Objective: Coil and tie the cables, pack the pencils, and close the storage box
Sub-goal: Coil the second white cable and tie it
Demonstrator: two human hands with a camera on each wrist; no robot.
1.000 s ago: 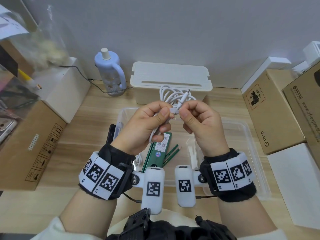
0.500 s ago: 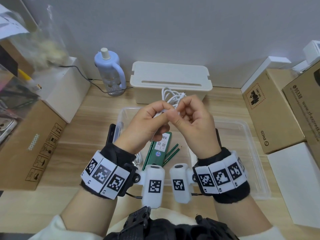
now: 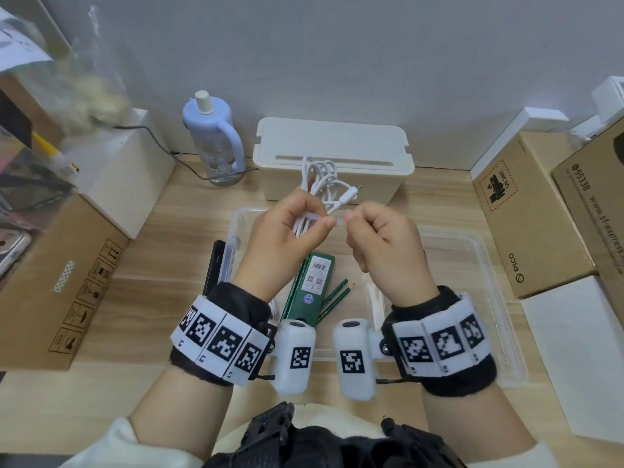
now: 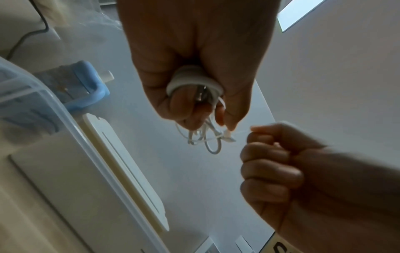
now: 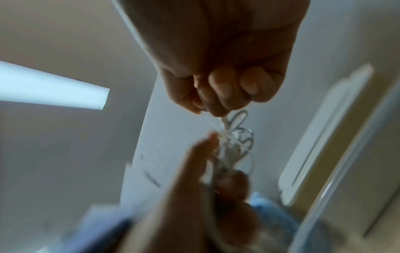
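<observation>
L hand (image 3: 287, 238) – curled round coiled white cable (image 3: 320, 177), held above clear storage box (image 3: 486, 265); loops and plug end stick up past fingers. R hand (image 3: 381, 244) – fist, thumb and forefinger pinching thin white tie strip (image 3: 339, 221), stretched taut between hands in head view. Green pencil box (image 3: 312, 285) w/ loose pencils (image 3: 337, 295) inside storage box, below hands. Cream lidded box (image 3: 334, 157) and blue bottle (image 3: 212, 136) behind, near wall.
</observation>
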